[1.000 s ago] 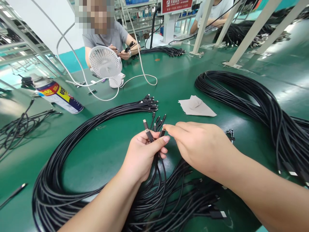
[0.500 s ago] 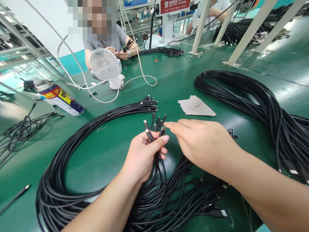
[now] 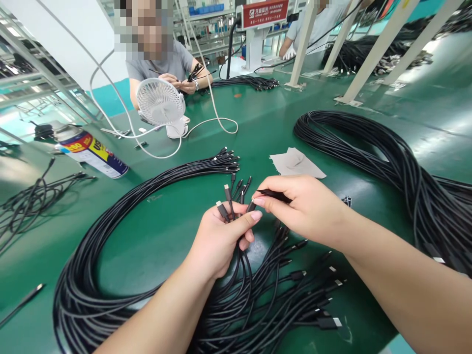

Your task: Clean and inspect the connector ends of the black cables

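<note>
Several black cables with metal-tipped plugs (image 3: pixel 222 210) fan out from my left hand (image 3: pixel 224 236), which is closed around them below the plugs. My right hand (image 3: pixel 302 209) pinches black tweezers (image 3: pixel 275 195) between thumb and fingers; their far end is hidden in the palm. The tweezers' point is close to one plug (image 3: pixel 252 204) at my left thumb; whether it touches I cannot tell. Below my hands, a loose bunch of black cables (image 3: pixel 258 305) spreads its plug ends to the right. Behind them lie the cable ends (image 3: pixel 224 161) of a long curved bundle.
A grey cloth (image 3: pixel 298 164) lies beyond my right hand, a thick cable coil (image 3: pixel 354 132) to the right. At left are a spray can (image 3: pixel 96 152), tangled cables (image 3: pixel 33 201) and a single cable (image 3: pixel 22 305). A white fan (image 3: pixel 161 103) stands before a co-worker (image 3: pixel 165 64) holding cables.
My right hand has turned and moved slightly left, bringing the tweezers into sight at the plug. The plugs in my left hand have shifted and spread.
</note>
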A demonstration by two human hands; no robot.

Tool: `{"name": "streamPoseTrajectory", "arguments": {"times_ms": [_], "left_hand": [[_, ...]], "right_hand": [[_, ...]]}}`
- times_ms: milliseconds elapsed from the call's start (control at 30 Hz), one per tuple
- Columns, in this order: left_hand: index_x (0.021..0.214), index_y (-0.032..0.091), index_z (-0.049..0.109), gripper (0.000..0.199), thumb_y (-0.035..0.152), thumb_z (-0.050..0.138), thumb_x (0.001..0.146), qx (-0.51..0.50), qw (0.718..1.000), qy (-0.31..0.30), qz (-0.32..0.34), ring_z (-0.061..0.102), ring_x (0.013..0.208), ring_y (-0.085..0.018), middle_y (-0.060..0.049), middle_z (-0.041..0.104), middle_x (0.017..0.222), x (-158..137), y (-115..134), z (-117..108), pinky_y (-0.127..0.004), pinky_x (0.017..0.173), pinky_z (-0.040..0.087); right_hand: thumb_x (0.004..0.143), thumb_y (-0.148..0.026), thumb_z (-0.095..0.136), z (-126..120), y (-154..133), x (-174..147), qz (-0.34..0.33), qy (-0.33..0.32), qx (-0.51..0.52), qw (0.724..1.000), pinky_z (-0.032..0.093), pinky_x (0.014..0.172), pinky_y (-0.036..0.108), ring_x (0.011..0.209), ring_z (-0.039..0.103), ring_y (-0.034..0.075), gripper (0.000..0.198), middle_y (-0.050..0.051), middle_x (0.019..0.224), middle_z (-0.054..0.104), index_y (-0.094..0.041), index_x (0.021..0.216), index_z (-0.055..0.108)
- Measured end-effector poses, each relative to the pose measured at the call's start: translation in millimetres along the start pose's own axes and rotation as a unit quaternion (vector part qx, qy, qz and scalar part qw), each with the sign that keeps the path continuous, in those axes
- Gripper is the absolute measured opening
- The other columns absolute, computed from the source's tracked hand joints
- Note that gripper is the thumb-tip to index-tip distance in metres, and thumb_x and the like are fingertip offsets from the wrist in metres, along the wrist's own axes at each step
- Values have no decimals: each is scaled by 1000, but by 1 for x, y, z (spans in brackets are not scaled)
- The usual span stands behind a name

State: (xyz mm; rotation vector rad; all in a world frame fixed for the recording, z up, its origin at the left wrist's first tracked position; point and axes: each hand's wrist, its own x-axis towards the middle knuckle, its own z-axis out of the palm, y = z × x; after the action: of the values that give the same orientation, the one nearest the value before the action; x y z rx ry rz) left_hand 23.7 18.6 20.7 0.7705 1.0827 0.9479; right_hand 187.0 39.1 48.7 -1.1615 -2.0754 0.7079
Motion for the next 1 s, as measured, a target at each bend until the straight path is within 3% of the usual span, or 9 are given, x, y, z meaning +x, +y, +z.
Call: {"name": "streamPoseTrajectory", "arguments": {"times_ms": [300,533,1000], "left_hand": [[77,15,58,29,27,82,64,48,999,19,12,44,34,-5,5,57,42,2,-2,-1,-14,35,32],[76,16,57,30,26,82,63,37,999,15,5,43,33,-5,5,56,41,0,-1,-1,-14,35,31],[77,16,57,30,27,82,64,42,999,19,7,44,34,-5,5,57,42,1,-1,0,-15,35,31]], "right_hand": [[87,-16,53,2,7,-5,-27,7,-91,995,35,53,22,53,48,8,16,-1,66,62,-15,87,68],[88,-19,52,0,5,-3,18,-9,-52,998,33,48,21,47,42,7,14,-4,59,57,-16,84,65],[88,-18,52,0,7,-4,-18,-1,-92,996,33,52,22,52,46,8,13,-2,66,61,-16,86,64]]}}
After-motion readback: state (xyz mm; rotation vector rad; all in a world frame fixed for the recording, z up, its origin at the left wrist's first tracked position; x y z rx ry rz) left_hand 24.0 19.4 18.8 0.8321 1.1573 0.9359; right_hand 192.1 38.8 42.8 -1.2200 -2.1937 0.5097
